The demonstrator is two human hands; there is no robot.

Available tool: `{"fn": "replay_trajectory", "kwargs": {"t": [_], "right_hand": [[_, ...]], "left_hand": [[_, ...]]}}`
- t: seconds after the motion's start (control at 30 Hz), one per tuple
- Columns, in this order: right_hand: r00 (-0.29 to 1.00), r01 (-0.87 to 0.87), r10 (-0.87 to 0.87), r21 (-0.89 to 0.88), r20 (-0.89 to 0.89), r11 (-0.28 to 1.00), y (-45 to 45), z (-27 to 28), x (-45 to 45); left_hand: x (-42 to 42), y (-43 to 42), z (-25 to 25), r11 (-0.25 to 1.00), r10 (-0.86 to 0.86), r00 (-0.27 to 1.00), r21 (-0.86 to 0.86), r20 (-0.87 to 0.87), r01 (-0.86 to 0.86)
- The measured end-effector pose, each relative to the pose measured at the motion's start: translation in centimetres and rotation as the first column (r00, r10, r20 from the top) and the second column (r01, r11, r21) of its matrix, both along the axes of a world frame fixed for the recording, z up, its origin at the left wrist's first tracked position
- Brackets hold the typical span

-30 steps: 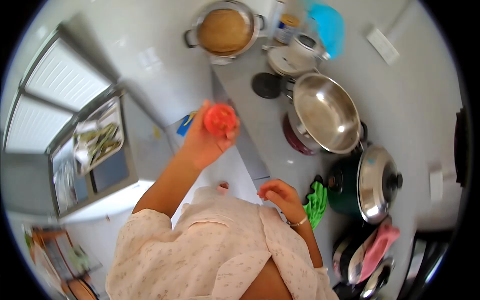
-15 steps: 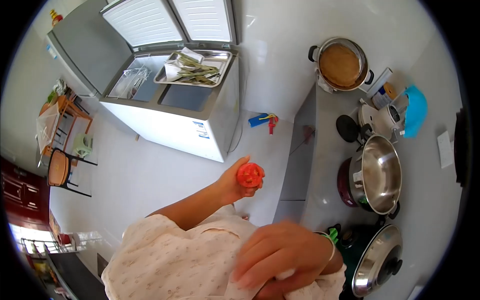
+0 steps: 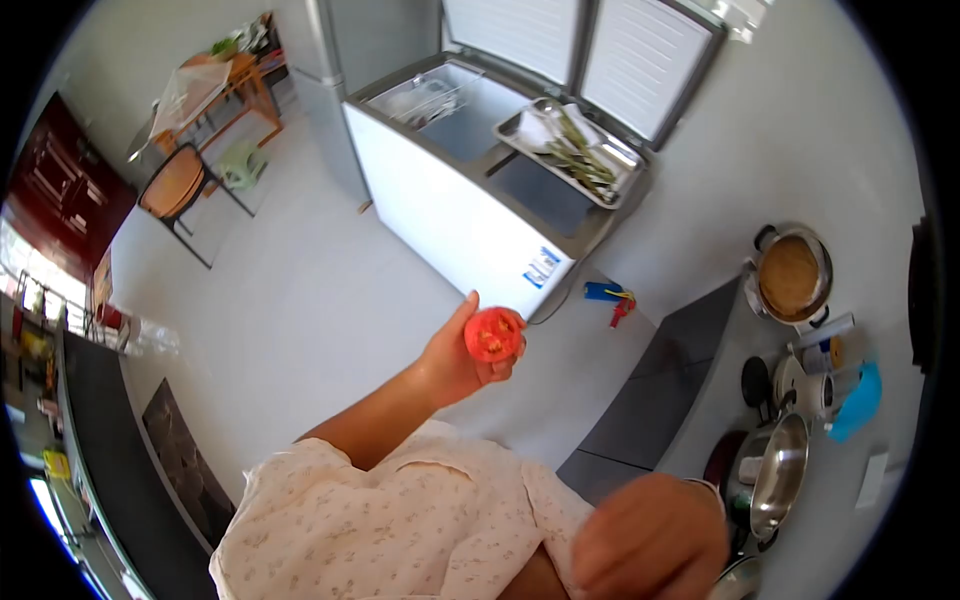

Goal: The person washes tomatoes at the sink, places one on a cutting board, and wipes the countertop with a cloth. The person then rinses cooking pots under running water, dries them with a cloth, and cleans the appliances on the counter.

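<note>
My left hand (image 3: 455, 360) is stretched out over the floor, its fingers wrapped round a cut tomato (image 3: 492, 334). The red, wet cut face of the tomato points up toward me. Close to the camera at the lower right is my right hand (image 3: 650, 540), with a band at its wrist. It is smeared by motion and its fingers are hard to make out, so anything inside it is hidden.
A chest freezer (image 3: 450, 220) stands ahead with lids raised and a metal tray (image 3: 610, 190) of long green stalks on top. Along the right, a counter (image 3: 690, 440) bears a steel pot (image 3: 780, 475) and a pan with a brown flat round (image 3: 790, 275). A chair (image 3: 180, 185) stands left.
My view has turned left, so the freezer and counter appear further right. My right hand has moved right and down in the picture. The tomato stays in my left hand.
</note>
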State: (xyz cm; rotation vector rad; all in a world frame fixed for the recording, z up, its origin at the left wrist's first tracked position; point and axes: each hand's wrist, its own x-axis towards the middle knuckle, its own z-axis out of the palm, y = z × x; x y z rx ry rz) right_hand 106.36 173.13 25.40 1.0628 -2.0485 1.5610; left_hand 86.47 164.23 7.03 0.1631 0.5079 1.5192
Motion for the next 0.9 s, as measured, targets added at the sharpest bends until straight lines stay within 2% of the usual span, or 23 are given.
{"fn": "replay_trajectory", "kwargs": {"t": [0.03, 0.07, 0.1, 0.13, 0.17, 0.2, 0.23, 0.27, 0.3, 0.33, 0.37, 0.4, 0.43, 0.47, 0.53, 0.57, 0.6, 0.63, 0.7, 0.77, 0.83, 0.9], "right_hand": [[0.972, -0.234, 0.237, -0.105, 0.015, 0.967, 0.8, -1.3, -0.8], [0.894, -0.435, 0.448, -0.219, 0.01, 0.873, 0.9, -3.0, -2.0], [0.799, -0.552, 0.601, -0.375, 0.016, 0.745, 0.8, -4.8, -4.0], [0.685, -0.692, 0.716, -0.428, -0.133, 0.582, 1.3, -8.6, -7.3], [0.849, 0.018, 0.291, -0.575, 0.44, 0.818, 0.4, -11.7, -7.6], [0.732, 0.508, -0.231, -0.287, 0.641, 0.812, -0.6, -16.4, -8.4], [0.335, 0.807, -0.559, 0.076, 0.759, 0.586, -1.6, -21.0, -9.3], [0.151, 0.609, -0.953, 0.735, 0.261, 0.298, -2.2, -26.0, -8.7], [0.162, 0.569, -0.881, 0.688, 0.444, 0.451, -2.2, -30.0, -8.5], [0.122, 0.664, -0.74, 0.499, 0.662, 0.557, -3.9, -29.3, -8.5], [0.133, 0.762, -0.551, 0.271, 0.824, 0.589, -5.5, -28.6, -8.6], [0.078, 0.784, -0.648, 0.355, 0.757, 0.51, -6.5, -29.0, -8.2], [0.026, 0.788, -0.733, 0.438, 0.68, 0.434, -7.3, -29.5, -7.5], [-0.048, 0.813, -0.734, 0.454, 0.677, 0.366, -7.6, -30.1, -6.6], [-0.175, 0.823, -0.855, 0.549, 0.489, 0.145, -7.9, -31.6, -3.8], [-0.217, 0.825, -0.848, 0.556, 0.483, 0.106, -7.8, -32.6, -1.6], [-0.358, 0.79, -0.868, 0.607, 0.344, -0.085, -7.5, -33.8, 0.9], [-0.488, 0.726, -0.851, 0.631, 0.194, -0.272, -7.1, -34.4, 2.6], [-0.633, 0.638, -0.772, 0.607, 0.063, -0.474, -6.3, -35.2, 9.2], [-0.765, 0.36, -0.605, 0.633, -0.219, -0.685, -6.5, -34.7, 15.1], [-0.884, 0.178, -0.426, 0.705, -0.192, -0.687, -7.1, -34.1, 21.4], [-0.948, -0.026, -0.229, 0.771, -0.221, -0.636, -8.2, -35.8, 27.8]], "left_hand": [[-1.6, -1.5, 0.2, 0.998, 0.066, 0.998, 0.001, 0.014, -0.066], [-3.7, -3.1, 0.2, 0.993, 0.115, 0.993, 0.034, -0.028, -0.115], [-5.8, -4.7, 0.1, 0.983, 0.131, 0.991, 0.131, -0.013, -0.128], [-7.6, -6.3, 0.9, 0.978, 0.168, 0.985, 0.126, -0.025, -0.164], [-9.2, -7.8, 1.3, 0.962, 0.247, 0.966, 0.141, -0.074, -0.235], [-10.4, -9.1, 1.6, 0.947, 0.297, 0.952, 0.152, -0.074, -0.284], [-11.5, -10.3, 1.4, 0.924, 0.345, 0.935, 0.205, -0.089, -0.321], [-12.5, -11.6, 1.7, 0.92, 0.378, 0.923, 0.146, -0.074, -0.365], [-13.4, -12.8, 0.9, 0.911, 0.411, 0.896, 0.108, -0.168, -0.397], [-14.2, -13.8, 0.6, 0.908, 0.412, 0.904, 0.138, -0.114, -0.397], [-15.4, -14.9, -0.7, 0.915, 0.386, 0.919, 0.164, -0.084, -0.369], [-15.5, -15.3, -1.2, 0.911, 0.409, 0.9, 0.131, -0.148, -0.392], [-15.9, -15.9, -2.2, 0.916, 0.394, 0.909, 0.136, -0.138, -0.376], [-16.3, -16.2, -3.2, 0.93, 0.356, 0.928, 0.143, -0.113, -0.339], [-16.2, -16.2, -4.4, 0.947, 0.31, 0.942, 0.132, -0.128, -0.294], [-15.7, -16.0, -4.6, 0.95, 0.302, 0.942, 0.124, -0.144, -0.286], [-15.3, -15.6, -4.8, 0.96, 0.268, 0.953, 0.126, -0.138, -0.251], [-15.7, -15.2, -4.5, 0.964, 0.245, 0.958, 0.141, -0.152, -0.224], [-14.4, -14.2, -4.6, 0.969, 0.214, 0.961, 0.164, -0.174, -0.186], [-13.2, -12.8, -4.3, 0.979, 0.125, 0.984, 0.175, -0.128, -0.102], [-10.6, -11.5, -4.5, 0.987, 0.104, 0.987, 0.138, -0.123, -0.087], [-7.3, -10.0, -3.7, 0.989, 0.099, 0.988, 0.117, -0.122, -0.085]]}}
